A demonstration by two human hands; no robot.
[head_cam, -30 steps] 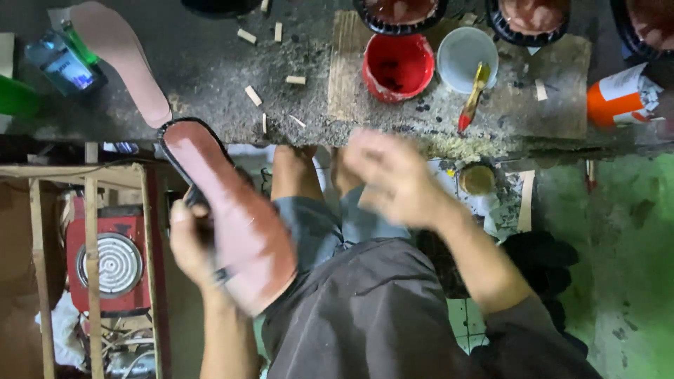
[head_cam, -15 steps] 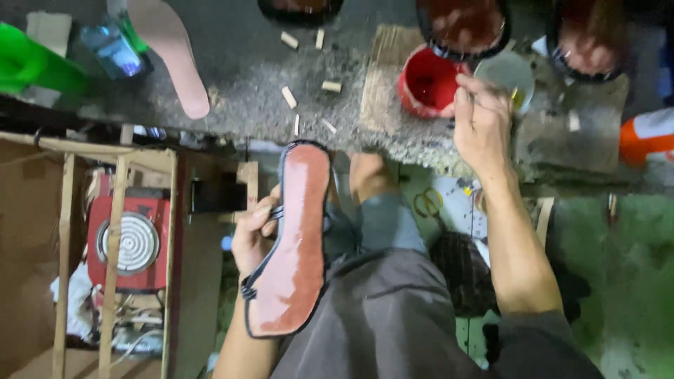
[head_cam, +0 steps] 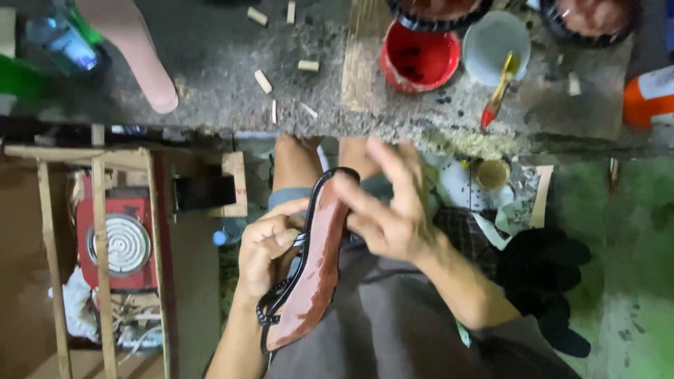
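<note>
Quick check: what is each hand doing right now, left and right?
Left hand: closed around the sandal, gripping it by its black strap side.
Right hand: open, fingers spread, touching the sandal's reddish-brown sole near the top.

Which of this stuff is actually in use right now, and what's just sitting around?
In use: sandal, gripped by the left hand, right hand touching its brown sole.

Lying about: red pot, brush in the white cup, loose pink sole, wood bits, red hotplate.
</note>
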